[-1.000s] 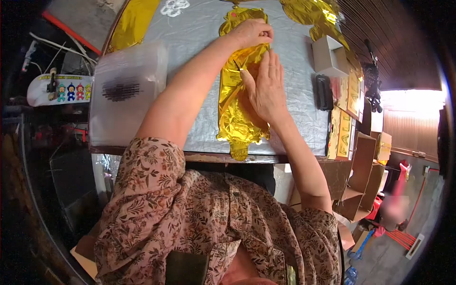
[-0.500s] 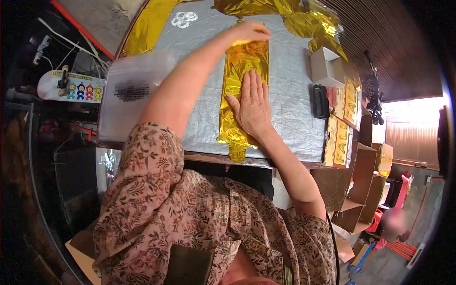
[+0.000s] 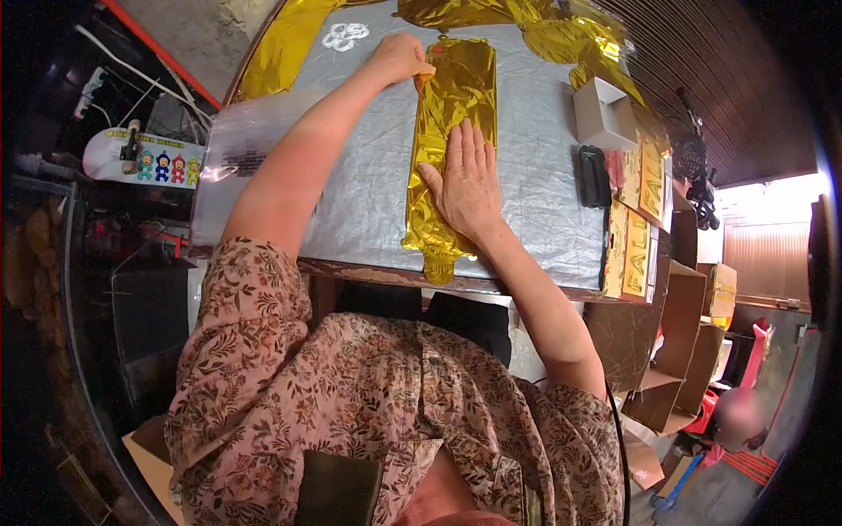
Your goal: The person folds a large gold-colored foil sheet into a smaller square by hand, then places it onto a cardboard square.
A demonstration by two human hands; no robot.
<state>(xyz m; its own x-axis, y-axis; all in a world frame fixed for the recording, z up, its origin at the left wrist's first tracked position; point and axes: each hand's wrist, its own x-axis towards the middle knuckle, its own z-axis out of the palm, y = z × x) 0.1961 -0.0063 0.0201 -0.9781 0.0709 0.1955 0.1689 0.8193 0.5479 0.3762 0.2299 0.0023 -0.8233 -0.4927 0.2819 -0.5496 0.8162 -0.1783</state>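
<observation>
A long, flat piece of shiny gold foil with small tabs, resembling a deflated foil balloon [image 3: 465, 74], lies lengthwise on the silver-grey covered table [image 3: 544, 175]. My right hand [image 3: 471, 180] rests palm down on its lower half, fingers stretched out and thumb apart. At the upper left edge of the foil is my left hand [image 3: 402, 60], its fingers pinched on the edge. A small orange-looking bit of foil shows by the fingertips.
More gold foil [image 3: 465, 12] lies along the table's far side. Clear plastic bags [image 3: 254, 149] are at left, near white rings [image 3: 345, 36]. At right stand an open white box [image 3: 605, 114], a black case-like object [image 3: 593, 175] and yellow printed boxes [image 3: 633, 254].
My left hand has moved left from the foil's top to its upper left edge. The foil's upper part now lies flatter and more exposed. My right hand stays in place.
</observation>
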